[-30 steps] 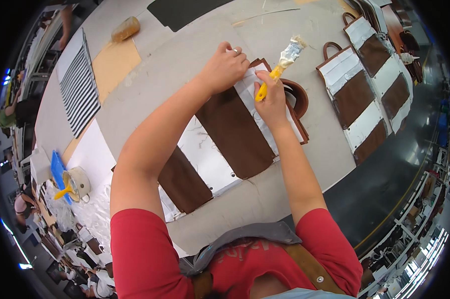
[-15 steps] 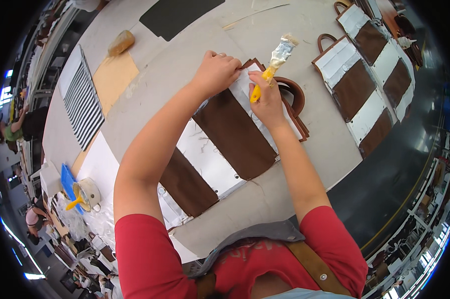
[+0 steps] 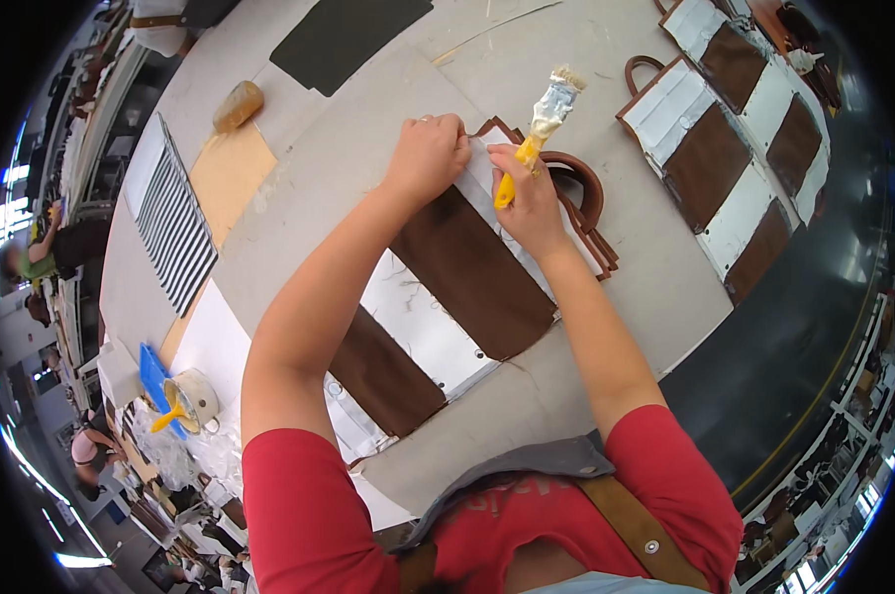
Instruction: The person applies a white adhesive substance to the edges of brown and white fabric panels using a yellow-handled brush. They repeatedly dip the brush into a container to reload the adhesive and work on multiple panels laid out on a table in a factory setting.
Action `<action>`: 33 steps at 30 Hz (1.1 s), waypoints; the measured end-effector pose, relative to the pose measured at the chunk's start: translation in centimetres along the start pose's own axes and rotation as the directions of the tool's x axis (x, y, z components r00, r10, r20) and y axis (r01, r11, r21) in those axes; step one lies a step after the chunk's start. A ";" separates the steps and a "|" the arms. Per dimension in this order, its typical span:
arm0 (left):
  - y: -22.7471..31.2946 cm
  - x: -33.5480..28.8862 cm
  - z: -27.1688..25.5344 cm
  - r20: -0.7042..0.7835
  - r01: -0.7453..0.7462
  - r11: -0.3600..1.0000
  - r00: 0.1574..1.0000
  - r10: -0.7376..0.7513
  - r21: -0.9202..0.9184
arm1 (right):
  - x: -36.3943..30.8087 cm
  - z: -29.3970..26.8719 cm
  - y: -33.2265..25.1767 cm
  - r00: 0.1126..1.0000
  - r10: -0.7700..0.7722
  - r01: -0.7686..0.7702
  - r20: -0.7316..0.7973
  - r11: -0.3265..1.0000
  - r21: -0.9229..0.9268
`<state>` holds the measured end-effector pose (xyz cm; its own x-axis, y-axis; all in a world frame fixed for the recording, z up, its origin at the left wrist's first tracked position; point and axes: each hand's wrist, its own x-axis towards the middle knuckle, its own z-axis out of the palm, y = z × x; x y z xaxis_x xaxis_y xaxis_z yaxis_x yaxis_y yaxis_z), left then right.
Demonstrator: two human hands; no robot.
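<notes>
A brown-and-white bag panel [image 3: 477,267] lies flat on the table before me, its brown handle [image 3: 588,188] at the right end. My right hand [image 3: 529,203] grips the yellow handle of a glue brush [image 3: 548,117]. The brush's bristles point up and away, and whitish paste coats its metal band. This hand rests over the panel's white strip by the handle end. My left hand [image 3: 430,155] is closed at the panel's far edge, near the corner. Its fingertips are hidden, so what they hold cannot be made out.
More bag panels [image 3: 705,168] lie at the right. A pot [image 3: 192,398] with another yellow brush stands at the left beside a blue tray [image 3: 157,381]. Striped cloth [image 3: 175,228], a tan sheet [image 3: 225,178], a wrapped lump [image 3: 238,107] and a dark sheet [image 3: 339,45] lie farther off.
My left hand's fingers have curled in and drawn slightly left from the panel's corner. My right hand still holds the brush in nearly the same pose. The whole view has shifted a little.
</notes>
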<state>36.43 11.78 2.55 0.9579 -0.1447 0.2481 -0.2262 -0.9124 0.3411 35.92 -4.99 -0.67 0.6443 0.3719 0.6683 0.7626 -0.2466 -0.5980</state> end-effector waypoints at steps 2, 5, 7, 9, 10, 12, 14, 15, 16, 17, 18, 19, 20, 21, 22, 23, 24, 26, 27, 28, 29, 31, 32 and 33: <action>0.2 0.0 0.0 0.083 0.219 0.944 0.975 -0.204 -0.248 | 0.0 -0.1 0.1 1.000 0.000 0.000 -0.001 1.000 -0.003; -0.1 0.0 -0.8 0.192 0.349 0.820 0.937 -0.293 -0.454 | -0.1 -0.1 0.0 1.000 0.008 -0.008 0.010 1.000 0.018; -0.3 0.1 -1.3 0.170 0.295 0.816 0.955 -0.242 -0.497 | -0.1 -0.2 0.0 1.000 0.001 -0.001 0.008 1.000 0.000; 0.2 0.4 -1.9 0.167 0.163 0.948 0.979 -0.120 -0.273 | -0.1 -0.1 0.1 1.000 -0.003 0.003 0.004 1.000 -0.008; 0.4 0.5 -2.2 0.173 0.085 0.984 0.983 -0.058 -0.156 | -0.2 0.0 0.3 1.000 -0.007 0.007 0.003 1.000 -0.010; 0.6 0.7 -1.8 0.117 -0.041 0.999 0.992 0.043 -0.014 | -0.1 -0.1 0.3 1.000 -0.007 0.007 0.006 1.000 -0.017; 0.6 0.4 -1.1 0.041 -0.080 0.995 0.996 0.077 0.065 | -0.2 0.0 0.1 1.000 -0.001 0.001 0.018 1.000 -0.020; 0.6 0.2 -0.6 -0.013 -0.061 0.996 0.998 0.062 0.070 | -0.2 0.0 0.1 1.000 -0.005 0.006 0.019 1.000 -0.020; 0.7 0.2 -0.3 -0.065 -0.047 0.996 0.997 0.052 0.074 | -0.2 0.0 0.2 1.000 -0.008 0.008 0.016 1.000 -0.022; 0.8 0.4 0.0 0.004 0.137 0.986 0.991 -0.137 -0.097 | -0.1 0.0 0.2 1.000 -0.011 0.011 0.013 1.000 -0.024; 0.9 0.5 0.2 0.103 0.324 0.913 0.946 -0.308 -0.248 | -0.1 -0.1 0.1 1.000 -0.011 0.011 0.008 1.000 -0.025; 1.0 0.5 0.3 0.225 0.505 0.780 0.863 -0.453 -0.370 | -0.1 -0.2 0.0 1.000 -0.012 0.012 0.007 1.000 -0.023; 0.7 0.8 0.1 0.350 0.602 0.660 0.798 -0.490 -0.449 | -0.1 -0.2 -0.1 1.000 -0.013 0.013 0.006 1.000 -0.020; 0.1 1.5 -0.3 0.474 0.690 0.520 0.724 -0.501 -0.503 | -0.1 -0.1 -0.1 1.000 -0.013 0.013 0.008 1.000 -0.015; -0.2 1.9 -0.6 0.593 0.764 0.367 0.644 -0.483 -0.531 | -0.2 -0.1 0.0 1.000 -0.012 0.012 0.008 1.000 -0.014; -0.3 1.9 -0.9 0.586 0.754 0.387 0.657 -0.475 -0.531 | -0.2 -0.1 0.0 1.000 -0.012 0.012 0.009 1.000 -0.012; -0.3 1.9 -1.1 0.578 0.743 0.407 0.669 -0.466 -0.531 | -0.2 -0.1 0.1 1.000 -0.012 0.012 0.012 1.000 -0.019; -0.9 1.5 -1.7 0.570 0.712 0.458 0.702 -0.427 -0.533 | -0.3 0.0 0.1 1.000 -0.011 0.011 0.013 1.000 -0.029; -1.5 1.2 -1.8 0.570 0.690 0.485 0.721 -0.394 -0.537 | -0.3 0.0 0.1 1.000 -0.009 0.009 0.012 1.000 -0.028; -1.6 1.0 -2.0 0.570 0.667 0.509 0.739 -0.360 -0.544 | -0.3 0.0 0.1 1.000 -0.007 0.007 0.013 1.000 -0.029; -1.5 0.8 -2.1 0.532 0.617 0.580 0.776 -0.338 -0.532 | -0.3 0.0 0.0 1.000 -0.005 0.005 0.015 1.000 -0.030; -1.1 0.1 -2.4 0.458 0.503 0.708 0.844 -0.279 -0.497 | -0.2 -0.1 0.0 1.000 -0.007 0.007 0.013 0.999 -0.031; -0.9 0.0 -2.3 0.406 0.447 0.779 0.873 -0.272 -0.440 | -0.2 -0.1 0.0 1.000 -0.009 0.009 0.012 0.999 -0.033; -0.6 -0.1 -2.2 0.355 0.390 0.841 0.899 -0.258 -0.375 | -0.3 -0.1 0.0 1.000 -0.009 0.009 0.012 0.999 -0.034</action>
<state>36.09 13.15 4.29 0.9819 -0.0305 -0.1868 0.1165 -0.6802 0.7237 35.76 -5.17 -0.87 0.6367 0.3849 0.6682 0.7701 -0.2732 -0.5765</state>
